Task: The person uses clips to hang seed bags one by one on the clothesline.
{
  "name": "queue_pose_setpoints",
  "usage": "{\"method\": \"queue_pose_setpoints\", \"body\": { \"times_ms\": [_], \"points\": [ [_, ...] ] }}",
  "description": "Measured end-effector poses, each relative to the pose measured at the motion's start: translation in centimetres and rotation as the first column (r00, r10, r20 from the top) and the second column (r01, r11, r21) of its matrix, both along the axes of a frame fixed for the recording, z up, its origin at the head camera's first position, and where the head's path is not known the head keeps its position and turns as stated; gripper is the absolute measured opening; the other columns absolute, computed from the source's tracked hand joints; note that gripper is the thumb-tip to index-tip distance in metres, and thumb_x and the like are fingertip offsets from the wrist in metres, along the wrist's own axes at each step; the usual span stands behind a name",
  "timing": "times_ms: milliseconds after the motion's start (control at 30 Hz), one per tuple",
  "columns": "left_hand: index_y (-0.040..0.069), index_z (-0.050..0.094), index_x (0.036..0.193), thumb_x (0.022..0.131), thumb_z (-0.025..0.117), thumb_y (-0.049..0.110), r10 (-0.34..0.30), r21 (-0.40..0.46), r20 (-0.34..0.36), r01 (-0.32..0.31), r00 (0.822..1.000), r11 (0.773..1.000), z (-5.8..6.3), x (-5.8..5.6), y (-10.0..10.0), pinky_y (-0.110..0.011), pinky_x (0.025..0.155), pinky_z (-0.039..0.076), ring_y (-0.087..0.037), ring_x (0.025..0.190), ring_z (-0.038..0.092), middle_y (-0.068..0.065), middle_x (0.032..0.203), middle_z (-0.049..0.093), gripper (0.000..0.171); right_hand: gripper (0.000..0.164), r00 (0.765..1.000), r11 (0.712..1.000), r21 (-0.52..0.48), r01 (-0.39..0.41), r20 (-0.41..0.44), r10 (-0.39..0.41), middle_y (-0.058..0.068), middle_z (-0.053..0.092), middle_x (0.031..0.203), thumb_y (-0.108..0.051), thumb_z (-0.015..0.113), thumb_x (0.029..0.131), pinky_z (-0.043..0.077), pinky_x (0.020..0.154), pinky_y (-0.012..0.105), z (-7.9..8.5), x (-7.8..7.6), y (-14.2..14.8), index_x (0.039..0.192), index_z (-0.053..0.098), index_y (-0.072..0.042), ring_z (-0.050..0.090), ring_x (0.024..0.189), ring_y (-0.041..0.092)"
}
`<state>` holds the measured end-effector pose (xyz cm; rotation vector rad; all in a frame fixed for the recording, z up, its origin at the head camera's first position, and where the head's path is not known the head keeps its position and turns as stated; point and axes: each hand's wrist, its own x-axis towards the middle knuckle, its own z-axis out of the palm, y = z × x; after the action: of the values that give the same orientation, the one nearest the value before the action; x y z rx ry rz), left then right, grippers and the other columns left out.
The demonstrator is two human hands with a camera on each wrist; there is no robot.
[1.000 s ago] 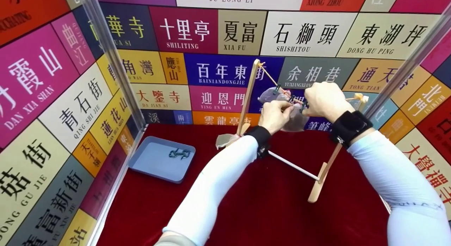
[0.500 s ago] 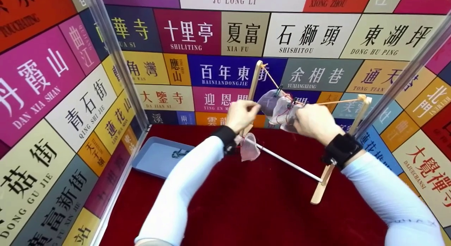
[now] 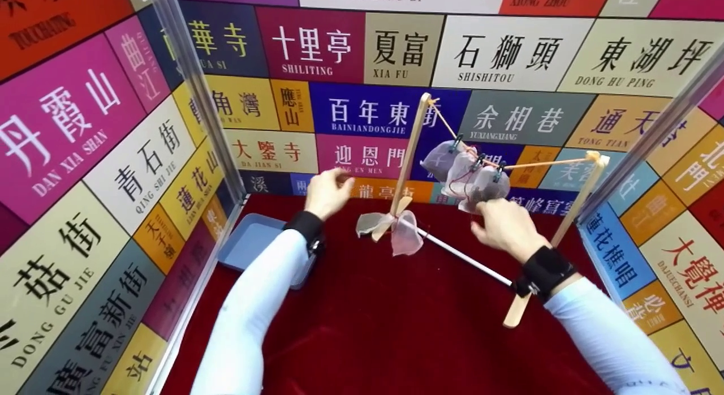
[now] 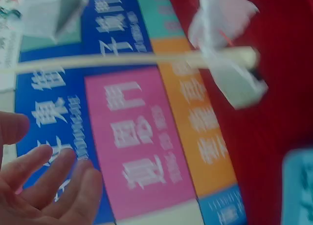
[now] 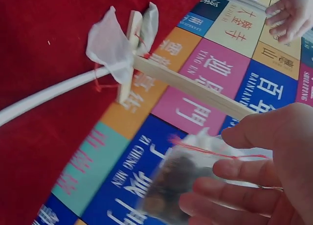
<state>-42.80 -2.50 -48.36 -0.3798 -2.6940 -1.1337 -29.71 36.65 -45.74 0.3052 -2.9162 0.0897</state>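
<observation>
My left hand [image 3: 329, 192] is in the air left of a wooden frame, fingers loosely spread and holding nothing; the left wrist view shows the hand [image 4: 54, 186] apart from everything. Small sheer pouches with red drawstrings hang from the frame's orange cord [image 3: 534, 164], held by dark green clips [image 3: 481, 160]. Just below the rightmost pouch [image 3: 489, 185] is my right hand [image 3: 509, 228]. In the right wrist view its loosely bent fingers lie over a pouch [image 5: 168, 186] with dark contents, thumb apart; whether they touch it I cannot tell.
Two more sheer pouches [image 3: 406, 234] lie at the foot of the left wooden post [image 3: 412, 151]. A white rod [image 3: 469, 259] joins the posts low down. The blue tray [image 3: 249, 242] stands left on red cloth [image 3: 396, 327], partly behind my left arm. Printed walls enclose the back and sides.
My left hand has left the clips and moved left towards the tray, which its arm now partly covers. My right hand has come down from the cord to below the pouches.
</observation>
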Motion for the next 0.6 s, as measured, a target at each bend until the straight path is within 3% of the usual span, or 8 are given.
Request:
{"method": "queue_pose_setpoints", "body": {
  "times_ms": [133,267,367,433,467,600],
  "points": [
    [0.005,0.071,0.147,0.109,0.069,0.035,0.065,-0.106,0.019,-0.062,0.998,0.992,-2.7,-0.9,-3.4,-0.053,0.117,0.058,-0.042,0.131,0.075,-0.020,0.143,0.077,0.049,0.032,1.000,0.998,-0.061,0.023,0.006,-0.022,0.025,0.078,0.104,-0.029,0.078,0.094,0.061,0.073,0.071,-1.8,0.4,0.2,0.109,0.075,-0.001,0.075,0.093,0.056],
    [-0.001,0.070,0.145,0.108,0.068,0.031,0.140,-0.208,0.013,-0.134,0.990,0.969,-6.2,-1.0,-6.4,-0.058,0.117,0.056,-0.051,0.132,0.071,-0.028,0.143,0.075,0.049,0.038,1.000,0.996,-0.086,0.012,0.014,-0.011,0.026,0.078,0.109,-0.030,0.080,0.093,0.061,0.076,0.071,-3.9,0.8,0.3,0.116,0.076,0.000,0.075,0.096,0.057],
    [-0.002,0.069,0.144,0.108,0.067,0.025,0.179,-0.256,0.071,-0.155,0.981,0.954,-8.6,-0.5,-7.9,-0.062,0.118,0.055,-0.056,0.132,0.068,-0.031,0.143,0.073,0.045,0.035,1.000,0.996,-0.090,-0.007,0.020,0.009,0.025,0.078,0.106,-0.027,0.082,0.092,0.062,0.075,0.070,-5.2,1.3,0.3,0.114,0.077,0.000,0.076,0.093,0.056],
    [-0.001,0.069,0.143,0.106,0.068,0.021,0.176,-0.307,0.133,-0.128,0.975,0.943,-10.5,-0.7,-8.6,-0.064,0.116,0.055,-0.057,0.131,0.068,-0.031,0.141,0.073,0.043,0.032,1.000,0.996,-0.087,-0.018,0.022,0.020,0.024,0.078,0.103,-0.024,0.082,0.091,0.062,0.073,0.070,-5.8,1.6,0.3,0.110,0.077,0.000,0.075,0.091,0.055],
    [-0.001,0.069,0.143,0.104,0.069,0.020,0.162,-0.349,0.166,-0.096,0.973,0.932,-11.7,-1.0,-8.9,-0.065,0.115,0.056,-0.057,0.131,0.068,-0.032,0.141,0.072,0.044,0.030,0.999,0.996,-0.085,-0.022,0.024,0.024,0.024,0.078,0.102,-0.023,0.082,0.091,0.062,0.073,0.069,-6.1,1.7,0.3,0.109,0.077,0.000,0.076,0.090,0.055],
    [0.003,0.070,0.143,0.095,0.071,0.019,0.046,-0.501,0.198,0.060,0.979,0.863,-20.4,-4.2,-10.6,-0.067,0.109,0.060,-0.057,0.126,0.070,-0.029,0.145,0.070,0.050,0.026,0.997,0.997,-0.064,-0.042,0.056,0.046,0.022,0.079,0.100,-0.020,0.082,0.090,0.063,0.072,0.067,-6.8,2.2,0.4,0.107,0.079,0.000,0.077,0.090,0.051]
  ]
}}
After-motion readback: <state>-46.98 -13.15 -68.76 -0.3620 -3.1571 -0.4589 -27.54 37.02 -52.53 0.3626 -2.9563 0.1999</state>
